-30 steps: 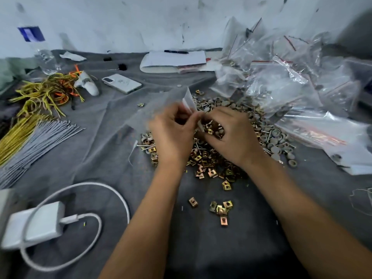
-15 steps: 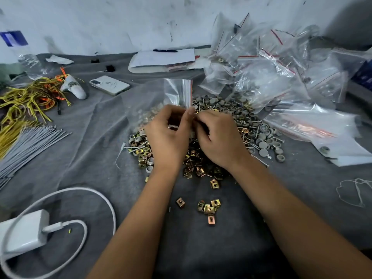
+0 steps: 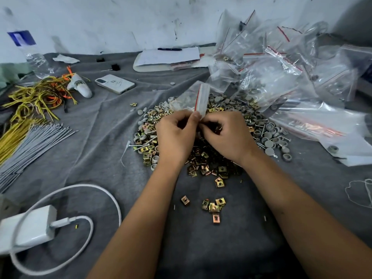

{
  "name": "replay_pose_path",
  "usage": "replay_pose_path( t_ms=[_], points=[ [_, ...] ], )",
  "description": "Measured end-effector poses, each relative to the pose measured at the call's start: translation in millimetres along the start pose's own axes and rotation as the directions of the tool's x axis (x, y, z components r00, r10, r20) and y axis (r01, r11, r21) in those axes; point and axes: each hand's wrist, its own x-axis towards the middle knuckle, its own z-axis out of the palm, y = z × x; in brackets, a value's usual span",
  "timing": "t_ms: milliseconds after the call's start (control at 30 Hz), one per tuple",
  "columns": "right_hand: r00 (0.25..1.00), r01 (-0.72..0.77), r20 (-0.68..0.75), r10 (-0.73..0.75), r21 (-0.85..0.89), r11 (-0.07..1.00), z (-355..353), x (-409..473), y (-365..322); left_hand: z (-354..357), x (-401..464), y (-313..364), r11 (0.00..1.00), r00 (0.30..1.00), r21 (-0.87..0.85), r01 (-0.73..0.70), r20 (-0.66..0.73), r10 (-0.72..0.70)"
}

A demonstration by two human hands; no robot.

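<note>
Left hand (image 3: pixel 175 135) & right hand (image 3: pixel 227 137), fingers curled, both pinch the lower end of a small zip bag (image 3: pixel 193 97), held tilted just above a heap of clip nuts (image 3: pixel 203 160) at table centre. Fingertips are tucked behind the knuckles, so exact grip pts are hidden. Bag contents are too hazy to tell. The hands cover the heap's middle. A water bottle (image 3: pixel 26 51) at far left is cut off by the frame edge, as is the white charger (image 3: pixel 30 226) at lower left.

The bag is thin clear plastic w/ a red seal stripe. The nuts are square, brassy and glinting, mixed w/ round matte grey caps (image 3: pixel 269 137) & thin nails. A wrinkled grey cloth (image 3: pixel 100 137) lies beneath. Crinkled clear bags (image 3: pixel 281 77) are piled at right. At left, a straight bundle of grey zip ties (image 3: pixel 34 141) lies near the tangled yellow wires (image 3: pixel 30 97).
</note>
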Motion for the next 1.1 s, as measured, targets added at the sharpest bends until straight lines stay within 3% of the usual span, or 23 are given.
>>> replay_pose_path(
  t_ms=[300,467,733,867,1100],
  points=[
    [0.993,-0.086,-0.062,0.096,0.156,0.984,3.1,-0.1,1.4,0.5,1.0,-1.6,0.984,0.993,0.136,-0.113,-0.005,0.115],
    [0.982,-0.149,-0.063,0.175,0.302,0.942,2.2,1.8,4.1,-0.5,3.5,-2.3,0.998,0.999,-0.055,0.009,0.042,-0.006],
    [0.990,-0.125,-0.028,0.140,0.293,0.948,2.0,2.1,6.9,-2.1,1.6,2.5,0.979,0.994,-0.177,0.098,0.060,-0.088],
    [0.995,-0.070,-0.055,0.081,0.182,0.981,2.7,2.0,8.2,-1.4,-0.6,3.2,0.978,0.991,-0.176,0.112,0.095,-0.096],
    [0.995,-0.091,-0.023,0.099,0.245,0.965,1.6,1.6,6.5,-2.4,3.1,-1.4,0.991,0.997,-0.117,0.072,0.044,-0.068]
  ],
)
